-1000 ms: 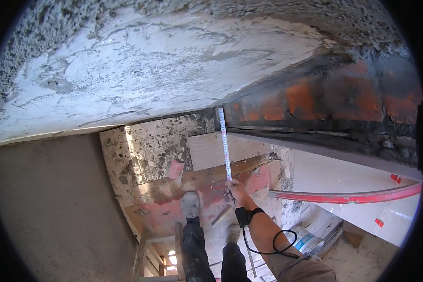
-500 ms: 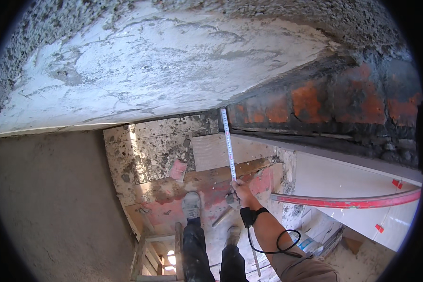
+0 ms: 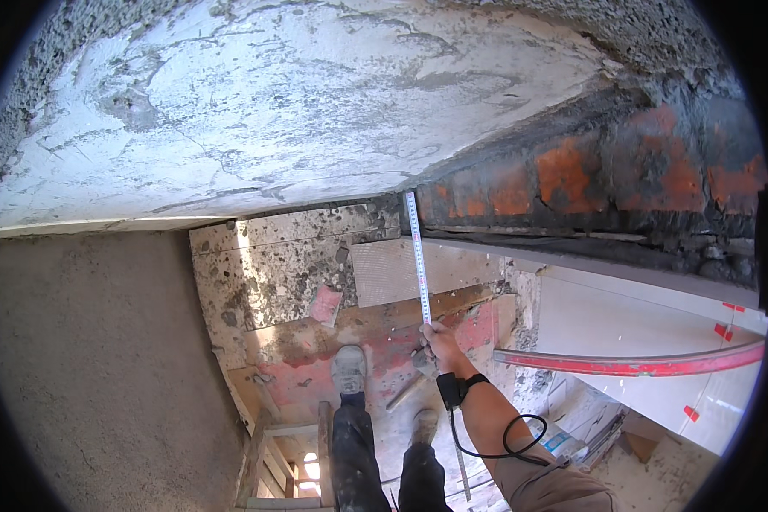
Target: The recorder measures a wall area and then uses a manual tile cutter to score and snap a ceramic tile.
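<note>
The tape (image 3: pixel 419 260) is gripped in the right hand (image 3: pixel 440 343); ahead, its end is still kept near the wall (image 3: pixel 316 111), leaving the span practically unchanged.

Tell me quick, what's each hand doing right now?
Left hand: out of view, so its state cannot be told.
Right hand: closed, holding an extended white tape measure blade.

Brown sleeve (image 3: pixel 567 491), black wristband (image 3: pixel 450 390), looping black cable (image 3: pixel 506 437), dark trousers (image 3: pixel 354 448), dusty grey shoes (image 3: pixel 348 371)
</note>
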